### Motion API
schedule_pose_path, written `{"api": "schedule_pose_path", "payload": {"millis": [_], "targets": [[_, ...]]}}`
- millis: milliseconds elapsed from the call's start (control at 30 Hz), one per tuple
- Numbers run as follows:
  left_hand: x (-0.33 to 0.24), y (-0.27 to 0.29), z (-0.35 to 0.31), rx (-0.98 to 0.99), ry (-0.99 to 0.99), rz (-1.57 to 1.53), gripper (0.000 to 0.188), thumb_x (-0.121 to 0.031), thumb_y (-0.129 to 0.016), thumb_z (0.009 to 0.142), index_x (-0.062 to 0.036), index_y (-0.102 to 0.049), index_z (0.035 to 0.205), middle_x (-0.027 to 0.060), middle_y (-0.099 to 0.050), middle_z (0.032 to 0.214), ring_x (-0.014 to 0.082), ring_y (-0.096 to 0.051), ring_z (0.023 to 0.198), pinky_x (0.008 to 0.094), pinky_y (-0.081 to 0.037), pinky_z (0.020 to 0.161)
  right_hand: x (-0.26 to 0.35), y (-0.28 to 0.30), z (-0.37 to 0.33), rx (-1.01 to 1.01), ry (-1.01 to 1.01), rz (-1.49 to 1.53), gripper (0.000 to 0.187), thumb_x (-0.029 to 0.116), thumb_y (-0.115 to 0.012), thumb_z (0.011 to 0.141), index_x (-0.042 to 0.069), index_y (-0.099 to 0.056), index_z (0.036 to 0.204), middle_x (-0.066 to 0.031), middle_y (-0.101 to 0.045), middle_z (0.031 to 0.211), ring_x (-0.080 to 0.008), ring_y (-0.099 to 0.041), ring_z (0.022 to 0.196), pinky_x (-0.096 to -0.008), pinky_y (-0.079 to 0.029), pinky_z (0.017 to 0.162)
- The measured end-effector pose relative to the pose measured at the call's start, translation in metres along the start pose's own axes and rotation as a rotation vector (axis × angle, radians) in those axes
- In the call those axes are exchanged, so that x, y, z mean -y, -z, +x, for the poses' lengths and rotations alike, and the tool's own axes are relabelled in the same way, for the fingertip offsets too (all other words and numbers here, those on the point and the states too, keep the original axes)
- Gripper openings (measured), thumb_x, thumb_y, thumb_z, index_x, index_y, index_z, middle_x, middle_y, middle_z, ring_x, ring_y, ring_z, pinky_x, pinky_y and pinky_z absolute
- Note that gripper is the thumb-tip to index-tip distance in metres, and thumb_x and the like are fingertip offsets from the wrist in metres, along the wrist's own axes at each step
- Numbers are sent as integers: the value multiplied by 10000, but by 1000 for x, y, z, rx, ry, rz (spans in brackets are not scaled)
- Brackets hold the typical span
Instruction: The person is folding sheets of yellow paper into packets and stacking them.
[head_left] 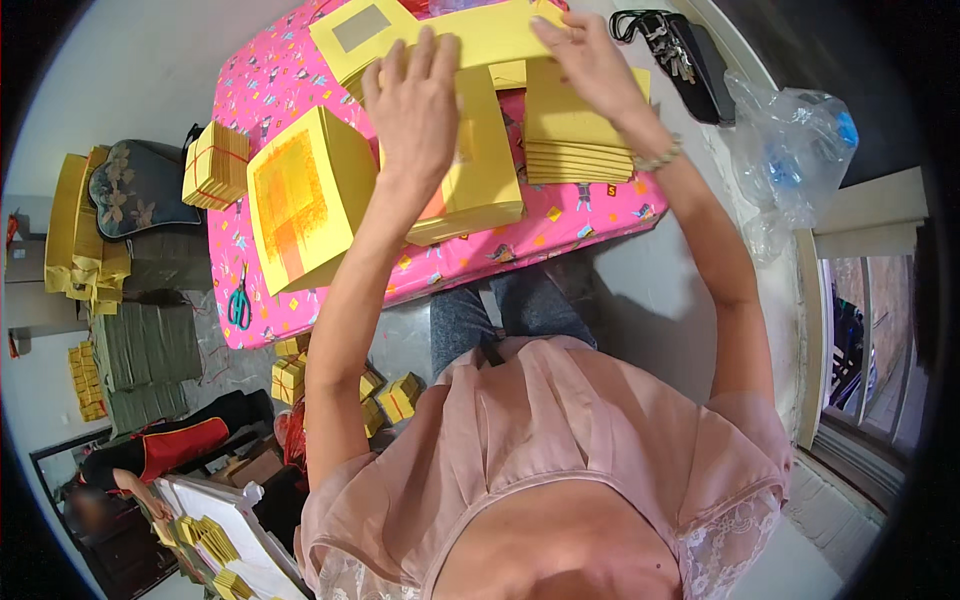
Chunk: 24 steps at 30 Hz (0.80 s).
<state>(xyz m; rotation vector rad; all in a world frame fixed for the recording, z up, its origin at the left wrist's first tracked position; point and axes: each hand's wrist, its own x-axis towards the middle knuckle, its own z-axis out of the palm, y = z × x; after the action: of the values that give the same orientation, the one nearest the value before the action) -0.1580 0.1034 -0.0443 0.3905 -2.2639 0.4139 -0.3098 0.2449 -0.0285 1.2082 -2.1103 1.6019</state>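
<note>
At the far side of the table, a folded yellow paper (490,42) lies across stacks of yellow paper. My left hand (412,110) rests on its near edge and the stack below, fingers stretched out. My right hand (590,65) grips the paper's right end, thumb on top. A grey rectangle marks the flap of paper (362,27) at upper left. Beneath my left wrist is a tall yellow paper stack (485,165), partly hidden. A fanned pile of folded yellow papers (578,140) lies below my right hand. Left of my left forearm stands another yellow stack (300,200) with an orange print.
The pink patterned tablecloth (430,275) holds a tied yellow bundle (216,165) and green-handled scissors (239,305). A black bag with keys (685,60) and clear plastic bag (790,150) lie right. Floor bundles (398,398) sit left of my legs; another person (180,450) works at lower left.
</note>
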Motion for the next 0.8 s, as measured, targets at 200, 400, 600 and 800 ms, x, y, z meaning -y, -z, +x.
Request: {"api": "schedule_pose_path", "payload": {"millis": [200, 400, 600, 800], "targets": [[-76, 2, 8, 2, -99, -119, 436, -87, -582, 844, -144, -613, 1276, 83, -564, 1387, 338, -528, 1254, 491, -376, 1047, -50, 67, -17, 441, -688, 616, 410, 332, -657, 954, 76, -595, 1267, -14, -669, 1136, -101, -633, 1003, -250, -512, 801], [-158, -10, -74, 142, -257, -560, 568, -152, -627, 825, -100, -525, 1381, 196, -476, 1396, 362, -431, 1314, 484, -385, 1032, -96, 95, -38, 168, -683, 652, 325, 234, -624, 983, 42, -570, 1240, -36, -667, 1101, -99, -631, 940, -262, -514, 802], [-167, -51, -86, 250, 22, -492, 746, -371, -663, 867, 16, -394, 1445, 294, -410, 1408, 461, -381, 1322, 538, -302, 1109, -104, 78, -58, 182, -674, 667, 332, 210, -620, 984, 28, -551, 1254, -51, -681, 1085, -92, -641, 889, -254, -519, 757], [-175, -71, -106, 447, 29, -501, 823, -473, -675, 845, 37, -400, 1430, 290, -397, 1419, 456, -340, 1355, 535, -275, 1130, -173, 47, -90, 294, -693, 373, 310, 186, -609, 985, 2, -535, 1223, -55, -697, 1009, -64, -632, 781, -228, -483, 622]]}}
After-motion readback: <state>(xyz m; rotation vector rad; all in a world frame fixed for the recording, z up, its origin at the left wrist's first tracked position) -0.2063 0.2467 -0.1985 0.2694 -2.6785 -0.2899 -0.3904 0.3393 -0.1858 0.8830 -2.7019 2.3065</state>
